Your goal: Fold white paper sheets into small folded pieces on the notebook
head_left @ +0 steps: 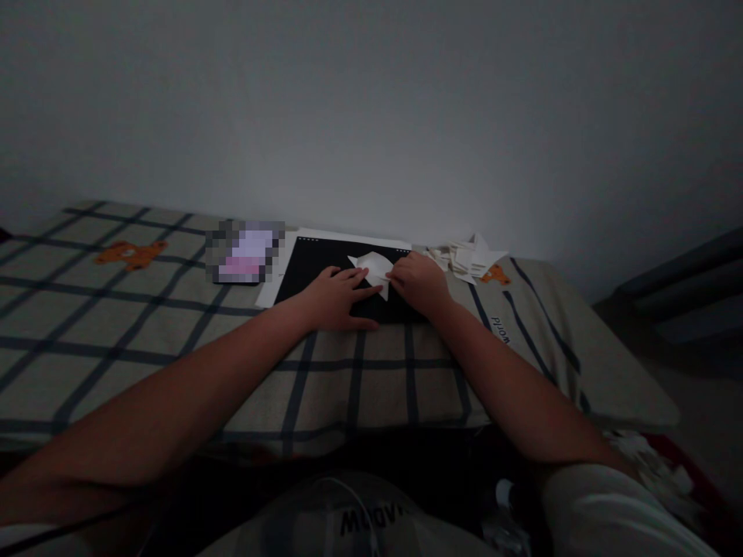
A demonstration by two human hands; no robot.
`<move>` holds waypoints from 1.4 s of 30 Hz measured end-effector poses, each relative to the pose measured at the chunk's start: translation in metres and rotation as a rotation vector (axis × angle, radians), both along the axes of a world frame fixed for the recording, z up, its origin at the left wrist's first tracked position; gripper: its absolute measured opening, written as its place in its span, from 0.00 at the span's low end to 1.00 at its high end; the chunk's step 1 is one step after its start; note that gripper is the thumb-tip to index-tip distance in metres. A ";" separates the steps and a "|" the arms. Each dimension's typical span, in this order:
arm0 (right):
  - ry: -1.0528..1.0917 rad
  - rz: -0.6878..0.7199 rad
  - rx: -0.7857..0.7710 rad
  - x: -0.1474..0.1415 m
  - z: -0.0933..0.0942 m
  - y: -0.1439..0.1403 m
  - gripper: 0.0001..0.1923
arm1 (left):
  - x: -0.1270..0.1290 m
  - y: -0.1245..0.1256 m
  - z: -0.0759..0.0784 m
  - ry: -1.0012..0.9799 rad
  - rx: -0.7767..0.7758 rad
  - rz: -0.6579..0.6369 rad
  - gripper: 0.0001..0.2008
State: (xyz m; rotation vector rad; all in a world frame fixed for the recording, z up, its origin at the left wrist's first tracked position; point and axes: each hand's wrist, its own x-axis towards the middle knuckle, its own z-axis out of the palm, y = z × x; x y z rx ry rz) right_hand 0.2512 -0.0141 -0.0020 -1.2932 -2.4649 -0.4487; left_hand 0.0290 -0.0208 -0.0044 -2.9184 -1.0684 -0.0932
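Note:
A folded piece of white paper (374, 262) with pointed corners lies on a black notebook cover (302, 267). My left hand (340, 298) rests on the left side of the paper, fingers spread and thumb stretched over the cover. On the paper's right side, my right hand (421, 282) has its fingers curled together, pinching the paper's edge. White sheets (270, 292) show from under the black cover. Just beyond my right hand sits a pile of folded white paper pieces (470, 257).
A phone (247, 251), blurred out, lies left of the notebook. The checked cloth (232, 333) covers the surface, which meets a plain wall (371, 116) at the back. Below the front edge, a bottle with a white cap (504, 493) stands at the lower right.

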 end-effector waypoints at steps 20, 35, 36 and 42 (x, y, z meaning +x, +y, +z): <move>-0.133 0.119 -0.136 0.000 0.016 -0.013 0.12 | 0.003 -0.004 0.005 0.056 0.006 0.042 0.42; -0.166 0.118 -0.184 0.000 0.018 -0.011 0.13 | 0.002 0.001 0.006 -0.015 -0.041 0.068 0.45; -0.170 0.124 -0.186 0.000 0.018 -0.011 0.12 | 0.002 0.001 0.006 -0.005 -0.039 0.061 0.45; -0.227 0.161 -0.182 0.000 0.017 -0.011 0.12 | 0.004 -0.001 0.004 0.030 -0.015 0.064 0.47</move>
